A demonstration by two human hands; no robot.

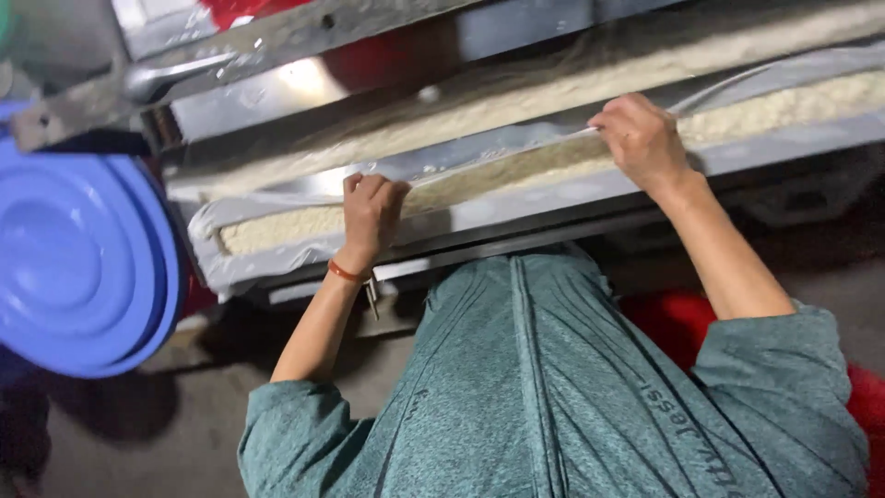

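Note:
A long metal tray lined with clear plastic sheet holds a pale, crumbly off-white mass. My left hand is closed on the plastic at the tray's near rim; an orange band sits on that wrist. Further right, my right hand pinches the edge of the same plastic sheet above the pale mass. A second tray with the same filling lies just behind. My teal long-sleeved top fills the lower part of the view.
A stack of blue plastic basins stands at the left. A metal frame runs behind the trays. Something red lies below the tray at my right side, over a grey floor.

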